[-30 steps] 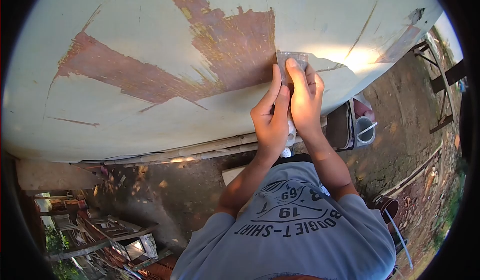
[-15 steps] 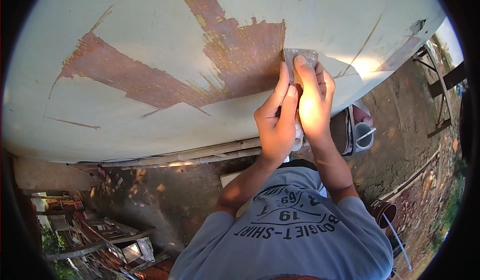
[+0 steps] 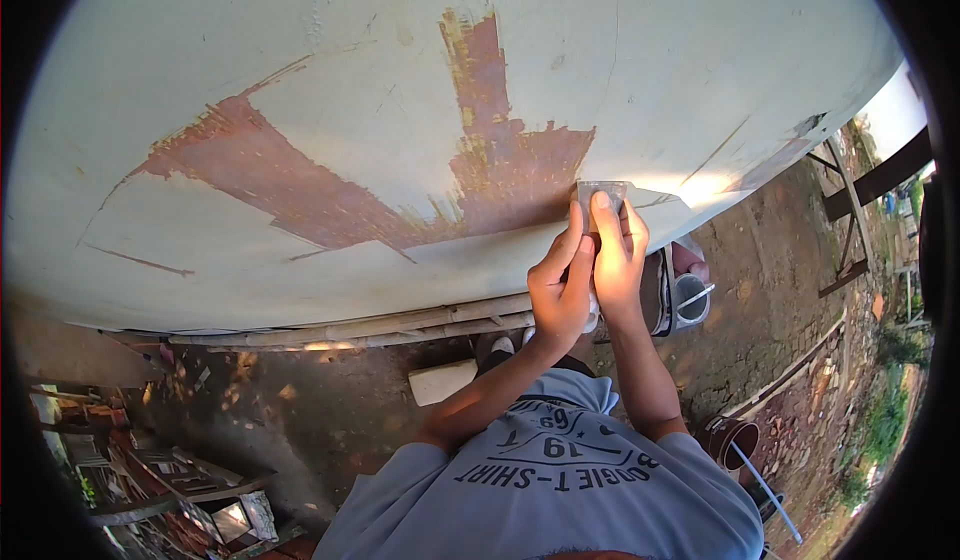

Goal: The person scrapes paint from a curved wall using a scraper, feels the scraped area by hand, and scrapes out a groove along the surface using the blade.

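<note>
A scraper with a flat grey blade (image 3: 588,196) is pressed against the pale wall (image 3: 330,140), at the lower right edge of a brown bare patch (image 3: 540,175). My left hand (image 3: 560,290) is closed at the left side of the tool, its fingertips by the blade. From the right, my right hand (image 3: 620,260) grips it too, one digit lying flat along the blade face. The scraper's handle is mostly hidden between my hands. Ragged yellowish streaks border the brown areas, and another brown band (image 3: 285,175) slants across the wall to the left.
Bamboo poles (image 3: 450,318) run along the wall's foot. A pale block (image 3: 442,382) lies on the ground. To the right are a bucket (image 3: 692,300) with a stick and a brown pot (image 3: 730,442) with a pale blue rod. Piled wood (image 3: 170,480) stands lower left.
The camera view has shifted, so more of the upper wall shows and my hands appear lower in the picture. Both hands still hold the scraper near the patch's right edge.
</note>
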